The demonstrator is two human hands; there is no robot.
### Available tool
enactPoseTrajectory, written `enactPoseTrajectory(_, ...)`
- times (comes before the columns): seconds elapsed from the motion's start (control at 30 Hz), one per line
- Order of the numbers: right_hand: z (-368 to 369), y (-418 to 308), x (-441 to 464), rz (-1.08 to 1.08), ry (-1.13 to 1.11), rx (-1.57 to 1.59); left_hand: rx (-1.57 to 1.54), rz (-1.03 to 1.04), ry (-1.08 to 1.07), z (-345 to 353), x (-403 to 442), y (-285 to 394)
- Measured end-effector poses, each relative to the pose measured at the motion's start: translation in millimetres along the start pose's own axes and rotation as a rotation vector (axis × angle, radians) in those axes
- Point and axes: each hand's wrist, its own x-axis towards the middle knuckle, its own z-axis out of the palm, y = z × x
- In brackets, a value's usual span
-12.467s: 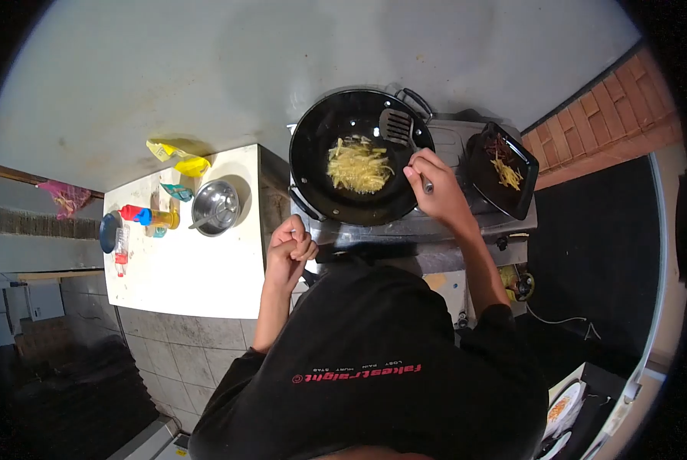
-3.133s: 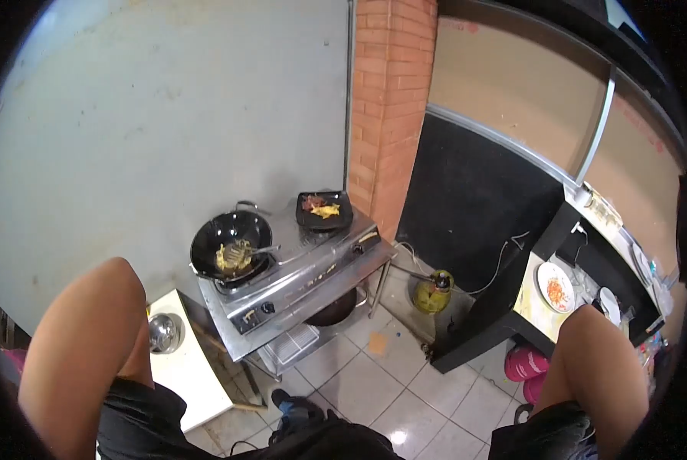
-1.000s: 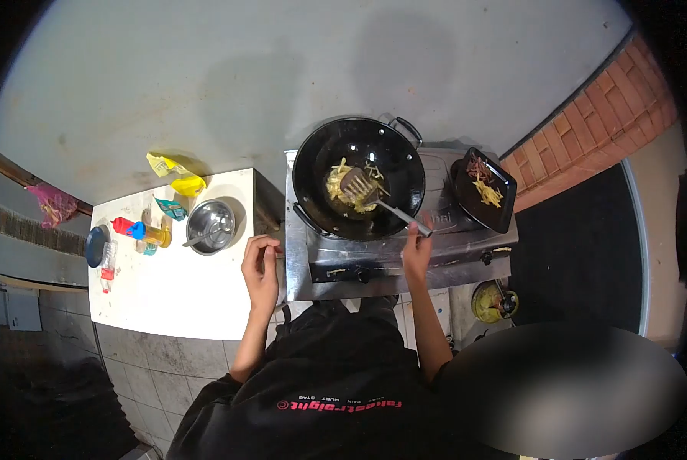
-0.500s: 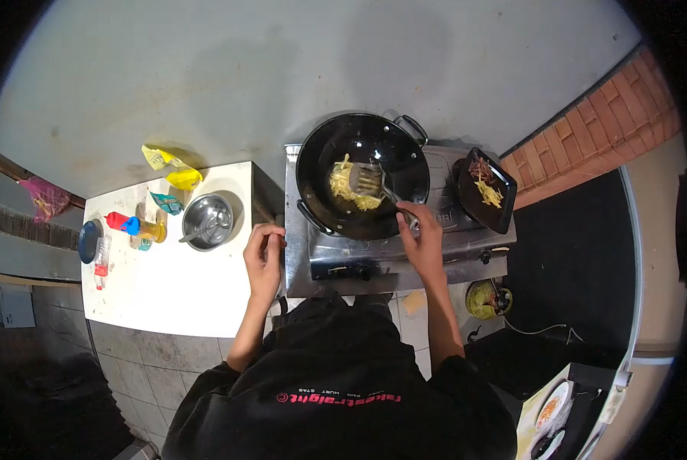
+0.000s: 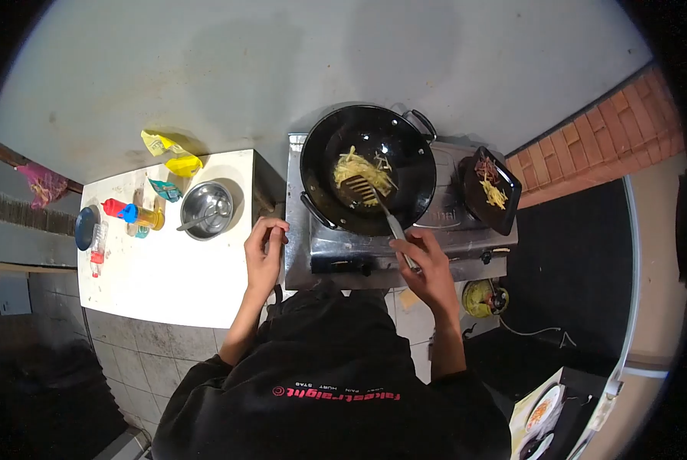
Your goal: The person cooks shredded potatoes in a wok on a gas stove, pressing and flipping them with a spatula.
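Black shirt (image 5: 336,368), pink and white lettering (image 5: 337,394), black sleeves (image 5: 205,383)

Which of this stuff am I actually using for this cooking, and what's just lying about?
In use:
- slotted spatula, in your right hand
- wok
- pale food strips in it
- gas stove
- black dish holding more strips, probably

Apparently lying about:
- steel bowl
- yellow packet
- blue-capped bottle
- red squeeze bottle
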Motion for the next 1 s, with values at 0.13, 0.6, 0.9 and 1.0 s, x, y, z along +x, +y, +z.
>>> enactPoseTrajectory(0.13, -2.2, 2.5, -1.1, -0.137, -0.095, -0.082, 0.008, -0.022, -0.066, 5.7, 3.5, -3.6)
enactPoseTrajectory(0.6, -2.0, 19.4, 46.2, -0.227, 0.119, -0.038, 0.062, 0.022, -0.201, 14.2, 14.2, -3.0)
enactPoseTrajectory(0.9, -32.1, 35.9, 106.7, -0.214, 0.285, -0.185, 0.077, -0.052, -0.155, -1.0, -4.0, -10.2)
enactPoseTrajectory(1.0, -32.6, 40.1, 128.9, -0.176, 0.213, -0.215, 0.071, -0.070, -0.139, -3.3, -6.0, -10.1)
